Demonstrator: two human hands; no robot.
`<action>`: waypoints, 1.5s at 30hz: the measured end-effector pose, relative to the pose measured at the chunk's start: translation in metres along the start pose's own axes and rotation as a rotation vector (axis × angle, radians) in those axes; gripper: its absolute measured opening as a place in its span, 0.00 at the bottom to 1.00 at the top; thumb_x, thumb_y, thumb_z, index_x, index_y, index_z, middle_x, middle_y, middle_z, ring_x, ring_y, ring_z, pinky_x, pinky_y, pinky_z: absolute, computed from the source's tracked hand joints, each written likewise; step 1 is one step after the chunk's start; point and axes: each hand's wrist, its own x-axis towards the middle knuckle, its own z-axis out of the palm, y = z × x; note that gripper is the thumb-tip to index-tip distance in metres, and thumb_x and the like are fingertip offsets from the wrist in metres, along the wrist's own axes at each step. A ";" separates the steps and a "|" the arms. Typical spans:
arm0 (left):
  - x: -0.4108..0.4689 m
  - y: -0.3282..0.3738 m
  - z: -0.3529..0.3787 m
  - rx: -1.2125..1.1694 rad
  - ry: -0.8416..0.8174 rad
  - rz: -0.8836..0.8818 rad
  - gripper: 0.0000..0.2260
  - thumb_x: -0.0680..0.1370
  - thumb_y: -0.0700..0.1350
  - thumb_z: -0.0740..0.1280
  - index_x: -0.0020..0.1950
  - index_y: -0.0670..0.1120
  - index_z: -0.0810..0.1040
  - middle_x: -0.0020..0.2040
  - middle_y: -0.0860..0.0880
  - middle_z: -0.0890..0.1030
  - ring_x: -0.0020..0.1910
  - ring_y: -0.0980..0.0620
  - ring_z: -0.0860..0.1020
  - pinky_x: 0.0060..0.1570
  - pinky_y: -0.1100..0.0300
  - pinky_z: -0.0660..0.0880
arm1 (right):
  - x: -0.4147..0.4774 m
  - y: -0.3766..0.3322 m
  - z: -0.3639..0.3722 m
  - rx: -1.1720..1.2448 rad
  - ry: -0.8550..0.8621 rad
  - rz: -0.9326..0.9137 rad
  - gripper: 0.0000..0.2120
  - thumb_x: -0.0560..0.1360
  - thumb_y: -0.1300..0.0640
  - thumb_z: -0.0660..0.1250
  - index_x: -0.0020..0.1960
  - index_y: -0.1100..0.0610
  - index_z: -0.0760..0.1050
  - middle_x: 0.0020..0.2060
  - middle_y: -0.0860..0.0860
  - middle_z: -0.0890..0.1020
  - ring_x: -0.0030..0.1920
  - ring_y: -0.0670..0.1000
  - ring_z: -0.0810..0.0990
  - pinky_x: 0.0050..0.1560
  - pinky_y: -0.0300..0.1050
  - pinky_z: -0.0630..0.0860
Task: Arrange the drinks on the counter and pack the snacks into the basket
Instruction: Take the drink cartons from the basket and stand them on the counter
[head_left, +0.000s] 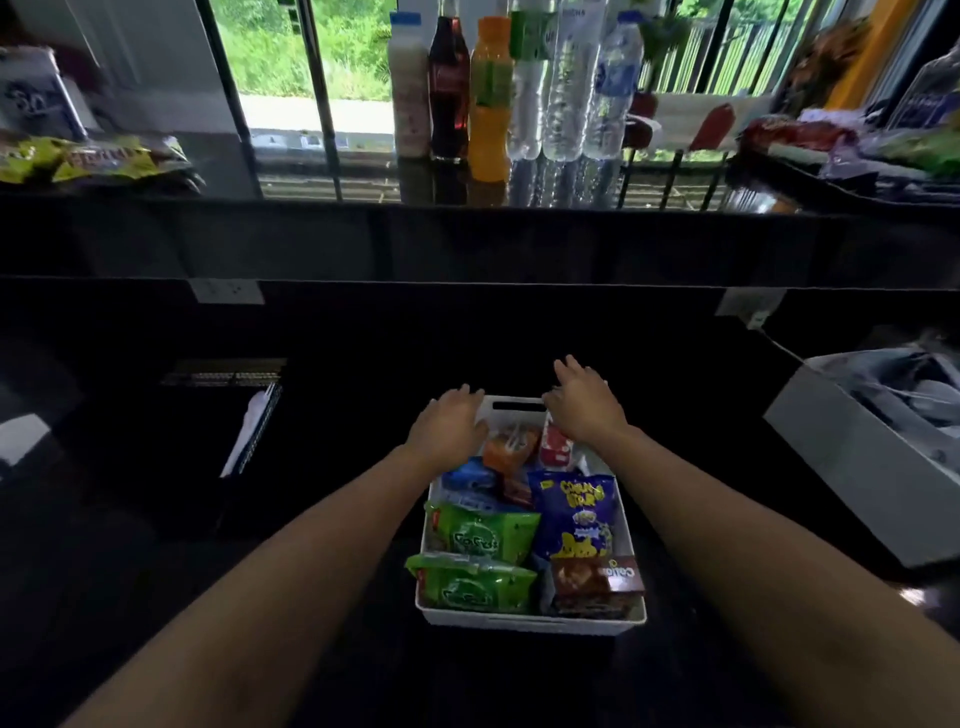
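Note:
A white basket (530, 621) stands on the dark lower counter in front of me, packed with snacks: two green packs (483, 535), a blue bag (574, 514), a brown box (597, 582), an orange pack (509, 444) and a red pack (556, 447). My left hand (449, 423) lies over the basket's far left corner, fingers curled on the rim. Over the far right corner my right hand (582, 402) grips the same way. On the raised counter behind, drinks stand in a row: a milky bottle (410, 88), a cola (449, 88), an orange bottle (489, 98) and water bottles (569, 78).
Yellow snack bags (98, 158) lie at the left of the raised counter, and mixed packets (857, 140) at its right. A white box (862, 467) sits to the right on the lower counter. A black container (228, 431) stands to the left. Wall outlets (228, 291) face me.

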 end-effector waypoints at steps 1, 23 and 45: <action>0.001 0.002 0.010 -0.030 -0.021 -0.027 0.25 0.81 0.51 0.59 0.75 0.43 0.62 0.74 0.42 0.65 0.73 0.43 0.64 0.69 0.49 0.64 | 0.000 0.006 0.009 -0.015 -0.017 0.008 0.28 0.82 0.51 0.57 0.78 0.57 0.53 0.78 0.55 0.55 0.75 0.60 0.58 0.73 0.54 0.61; 0.032 0.012 0.074 0.019 -0.092 -0.135 0.23 0.74 0.56 0.67 0.66 0.49 0.68 0.59 0.44 0.78 0.54 0.43 0.78 0.48 0.52 0.77 | 0.038 0.050 0.056 0.131 -0.049 0.073 0.24 0.76 0.58 0.68 0.68 0.59 0.65 0.62 0.60 0.75 0.60 0.60 0.76 0.54 0.53 0.76; 0.058 0.021 0.070 0.375 -0.041 0.113 0.26 0.77 0.42 0.67 0.73 0.51 0.62 0.73 0.45 0.65 0.67 0.44 0.71 0.59 0.51 0.74 | 0.010 0.061 0.048 0.225 -0.087 0.115 0.16 0.74 0.62 0.68 0.61 0.59 0.75 0.56 0.58 0.81 0.56 0.58 0.80 0.52 0.46 0.77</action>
